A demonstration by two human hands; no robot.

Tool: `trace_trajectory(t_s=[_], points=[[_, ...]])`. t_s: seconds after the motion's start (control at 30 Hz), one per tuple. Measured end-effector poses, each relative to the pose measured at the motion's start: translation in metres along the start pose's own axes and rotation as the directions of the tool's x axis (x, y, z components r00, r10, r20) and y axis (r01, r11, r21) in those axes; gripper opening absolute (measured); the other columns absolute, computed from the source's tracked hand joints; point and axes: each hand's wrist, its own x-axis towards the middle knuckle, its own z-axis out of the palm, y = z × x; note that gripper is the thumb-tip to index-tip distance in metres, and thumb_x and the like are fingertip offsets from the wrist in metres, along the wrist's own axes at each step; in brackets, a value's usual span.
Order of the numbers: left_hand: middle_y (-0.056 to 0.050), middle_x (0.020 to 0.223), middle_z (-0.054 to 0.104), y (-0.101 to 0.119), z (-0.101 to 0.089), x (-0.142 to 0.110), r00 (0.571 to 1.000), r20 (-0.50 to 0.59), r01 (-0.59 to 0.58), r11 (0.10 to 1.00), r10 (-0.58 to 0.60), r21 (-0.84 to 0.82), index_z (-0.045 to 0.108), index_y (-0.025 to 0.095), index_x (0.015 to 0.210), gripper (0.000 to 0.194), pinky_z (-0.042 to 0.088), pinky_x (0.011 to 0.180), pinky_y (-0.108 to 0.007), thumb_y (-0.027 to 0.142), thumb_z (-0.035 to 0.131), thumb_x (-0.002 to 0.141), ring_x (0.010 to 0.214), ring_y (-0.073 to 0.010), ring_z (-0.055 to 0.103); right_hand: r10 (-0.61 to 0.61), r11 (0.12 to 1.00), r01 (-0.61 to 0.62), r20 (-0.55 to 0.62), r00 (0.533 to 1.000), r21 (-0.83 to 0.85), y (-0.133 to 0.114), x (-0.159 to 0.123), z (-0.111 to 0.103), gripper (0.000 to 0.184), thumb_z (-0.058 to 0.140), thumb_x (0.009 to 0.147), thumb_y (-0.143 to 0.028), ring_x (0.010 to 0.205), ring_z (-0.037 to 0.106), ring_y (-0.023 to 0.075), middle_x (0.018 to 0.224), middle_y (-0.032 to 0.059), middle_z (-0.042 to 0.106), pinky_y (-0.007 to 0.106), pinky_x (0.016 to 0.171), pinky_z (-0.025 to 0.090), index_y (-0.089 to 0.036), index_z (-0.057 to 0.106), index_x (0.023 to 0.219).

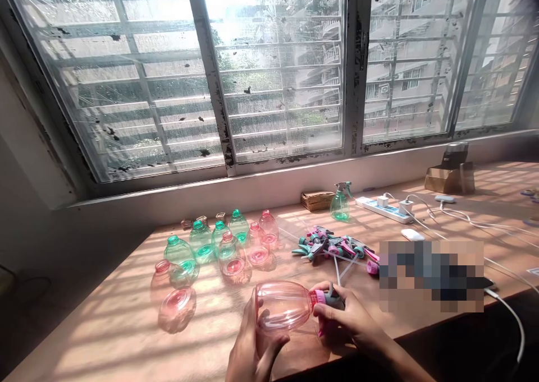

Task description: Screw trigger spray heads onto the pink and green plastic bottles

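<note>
A clear pink spray bottle [282,308] lies sideways between my hands, above the table's front edge. My left hand [255,340] is wrapped round its base end. At the neck, the fingers of my right hand [343,314] close on a grey and pink spray head [322,298], which sits on the bottle's mouth. How far it is screwed on I cannot tell. Beyond my hands lies a pile of loose spray heads [332,244] in pink, teal and grey. To the left stand several open bottles, among them a pink bottle [174,292] and a green bottle [180,256].
A green bottle with its sprayer fitted [340,202] stands by a brown cardboard box [316,201] near the windowsill. On the right are a white power strip [383,209], white cables, a white mouse [412,234] and a blurred-out patch. Window light stripes the wooden table [126,337].
</note>
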Motion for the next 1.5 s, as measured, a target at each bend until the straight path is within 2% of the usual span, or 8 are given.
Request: trace_trajectory(t_s=[0.17, 0.37, 0.53, 0.77, 0.93, 1.1, 1.23, 1.5], points=[[-0.014, 0.156, 0.056, -0.001, 0.002, -0.002, 0.999, -0.022, -0.032, 0.998, 0.033, 0.048, 0.019, 0.028, 0.165, 0.082, 0.048, 0.114, -0.044, 0.056, 0.054, 0.096, 0.138, -0.0330, 0.061, -0.003, 1.000, 0.003, 0.005, 1.000, 0.000, -0.002, 0.000, 0.000, 0.049, 0.093, 0.071, -0.054, 0.050, 0.068, 0.0165, 0.063, -0.0005, 0.074, 0.029, 0.054, 0.056, -0.018, 0.066, 0.090], [-0.014, 0.158, 0.056, -0.001, 0.001, -0.001, 0.999, -0.010, -0.031, 0.999, 0.031, 0.018, 0.028, 0.023, 0.163, 0.086, 0.049, 0.114, -0.042, 0.064, 0.056, 0.093, 0.141, -0.0348, 0.059, 0.004, 1.000, -0.004, 0.007, 1.000, -0.027, -0.001, 0.000, 0.001, 0.054, 0.095, 0.068, -0.054, 0.052, 0.071, 0.0208, 0.061, -0.0006, 0.074, 0.029, 0.050, 0.054, -0.018, 0.067, 0.099], [-0.014, 0.158, 0.055, -0.001, 0.001, 0.000, 0.999, -0.009, -0.031, 0.999, 0.031, 0.039, 0.031, 0.023, 0.161, 0.084, 0.047, 0.115, -0.044, 0.065, 0.057, 0.092, 0.143, -0.0356, 0.056, -0.014, 0.999, 0.015, 0.009, 1.000, -0.030, -0.002, 0.001, 0.000, 0.050, 0.092, 0.072, -0.053, 0.051, 0.069, 0.0187, 0.060, -0.0004, 0.074, 0.030, 0.053, 0.054, -0.018, 0.065, 0.094], [-0.011, 0.153, 0.060, -0.006, 0.002, -0.001, 0.998, -0.006, -0.068, 0.998, 0.068, 0.017, 0.015, 0.027, 0.167, 0.091, 0.050, 0.111, -0.039, 0.061, 0.058, 0.094, 0.136, -0.0314, 0.064, -0.034, 0.999, 0.034, 0.016, 0.999, -0.034, 0.000, 0.001, -0.001, 0.047, 0.093, 0.074, -0.051, 0.052, 0.070, 0.0180, 0.061, -0.0009, 0.074, 0.030, 0.055, 0.055, -0.019, 0.066, 0.094], [-0.015, 0.158, 0.055, -0.006, 0.001, -0.001, 1.000, 0.015, -0.015, 1.000, 0.016, -0.027, 0.020, 0.021, 0.166, 0.096, 0.046, 0.116, -0.043, 0.065, 0.062, 0.091, 0.142, -0.0348, 0.058, -0.012, 0.999, 0.012, 0.015, 1.000, -0.033, 0.004, 0.002, -0.001, 0.054, 0.096, 0.069, -0.050, 0.053, 0.071, 0.0191, 0.063, -0.0009, 0.075, 0.029, 0.053, 0.055, -0.019, 0.067, 0.101], [-0.012, 0.160, 0.053, -0.003, 0.002, -0.001, 1.000, -0.014, -0.008, 1.000, 0.008, -0.024, 0.024, 0.028, 0.164, 0.092, 0.045, 0.117, -0.046, 0.063, 0.064, 0.089, 0.142, -0.0339, 0.057, 0.003, 1.000, -0.002, 0.018, 1.000, -0.019, 0.004, 0.002, -0.002, 0.050, 0.093, 0.072, -0.051, 0.052, 0.071, 0.0190, 0.061, 0.0009, 0.075, 0.029, 0.053, 0.056, -0.018, 0.066, 0.097], [-0.012, 0.148, 0.063, 0.000, 0.002, -0.002, 0.999, -0.037, -0.019, 1.000, 0.019, -0.011, 0.020, 0.029, 0.165, 0.091, 0.050, 0.111, -0.046, 0.059, 0.063, 0.091, 0.132, -0.0331, 0.065, 0.004, 1.000, -0.004, 0.014, 1.000, -0.014, 0.001, 0.001, -0.002, 0.048, 0.093, 0.074, -0.051, 0.052, 0.070, 0.0185, 0.062, 0.0015, 0.076, 0.030, 0.054, 0.057, -0.018, 0.066, 0.096], [-0.013, 0.158, 0.054, 0.003, 0.002, -0.003, 1.000, -0.007, 0.012, 0.999, -0.012, -0.049, 0.026, 0.028, 0.163, 0.087, 0.046, 0.115, -0.050, 0.063, 0.061, 0.091, 0.139, -0.0355, 0.061, -0.011, 1.000, 0.011, -0.008, 1.000, -0.009, 0.002, 0.001, 0.000, 0.052, 0.095, 0.068, -0.054, 0.050, 0.069, 0.0197, 0.061, 0.0001, 0.074, 0.030, 0.050, 0.055, -0.020, 0.065, 0.093]])
